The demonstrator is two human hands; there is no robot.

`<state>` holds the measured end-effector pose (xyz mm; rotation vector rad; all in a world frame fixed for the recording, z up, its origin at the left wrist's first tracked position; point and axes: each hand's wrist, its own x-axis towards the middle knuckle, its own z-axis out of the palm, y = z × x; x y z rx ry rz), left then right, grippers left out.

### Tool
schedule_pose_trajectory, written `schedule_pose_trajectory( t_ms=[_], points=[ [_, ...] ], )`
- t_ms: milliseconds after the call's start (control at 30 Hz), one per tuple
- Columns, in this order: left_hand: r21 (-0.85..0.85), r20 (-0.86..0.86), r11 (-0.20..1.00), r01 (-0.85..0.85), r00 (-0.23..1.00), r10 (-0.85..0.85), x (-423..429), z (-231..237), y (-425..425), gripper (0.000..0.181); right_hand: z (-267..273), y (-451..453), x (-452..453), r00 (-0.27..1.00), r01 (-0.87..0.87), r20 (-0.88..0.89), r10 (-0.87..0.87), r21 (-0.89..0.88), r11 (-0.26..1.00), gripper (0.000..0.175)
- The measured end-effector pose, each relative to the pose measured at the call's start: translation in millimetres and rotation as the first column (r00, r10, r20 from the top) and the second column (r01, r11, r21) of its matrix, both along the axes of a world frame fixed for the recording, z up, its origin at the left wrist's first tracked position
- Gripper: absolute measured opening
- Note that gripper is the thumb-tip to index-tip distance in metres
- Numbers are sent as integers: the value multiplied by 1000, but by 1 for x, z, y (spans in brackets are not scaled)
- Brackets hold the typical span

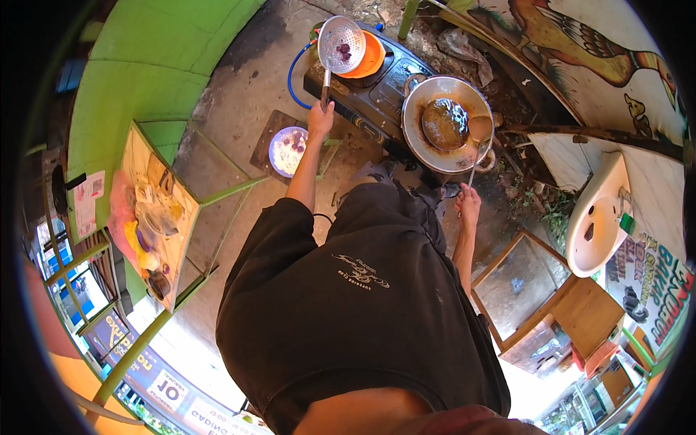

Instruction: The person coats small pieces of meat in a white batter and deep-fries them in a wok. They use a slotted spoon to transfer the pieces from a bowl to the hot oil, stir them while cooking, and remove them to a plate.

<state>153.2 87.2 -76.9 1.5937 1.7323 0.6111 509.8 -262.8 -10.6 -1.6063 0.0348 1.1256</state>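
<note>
My left hand grips the handle of a perforated metal skimmer, whose bowl holds several small dark pieces above an orange container at the stove's left end. In my right hand is the thin handle of a metal ladle. The ladle's head lies inside a wide, two-handled metal wok, at the right side of the dark oil. Below my left hand, a round bowl of white flour-like stuff with several dark balls stands on a low dark board.
A black gas stove carries the wok, with a blue hose at its left. A wooden-topped table with bags and food stands left. At right are a washbasin and a wood-framed glass cabinet.
</note>
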Motion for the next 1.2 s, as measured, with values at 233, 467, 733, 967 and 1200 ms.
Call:
schedule_pose_trajectory(
  t_ms=[233,467,733,967,1200],
  points=[
    [-13,-113,1000,-6,994,4,13,-5,3,42,-4,-6,0,1000,-3,-14,4,12,1000,21],
    [74,-264,997,10,964,10,23,26,-11,42,-10,-14,3,1000,-23,20,23,-12,1000,22],
    [59,-313,997,41,950,-21,18,45,-15,47,-8,-8,4,999,-30,17,31,-17,999,23],
    [329,-153,943,-43,983,98,7,7,-9,40,-11,-2,2,997,-59,49,62,-71,996,23],
    [-439,702,898,-21,616,358,-3,21,-38,35,-10,-2,-2,995,-52,78,56,-57,997,22]
  ],
)
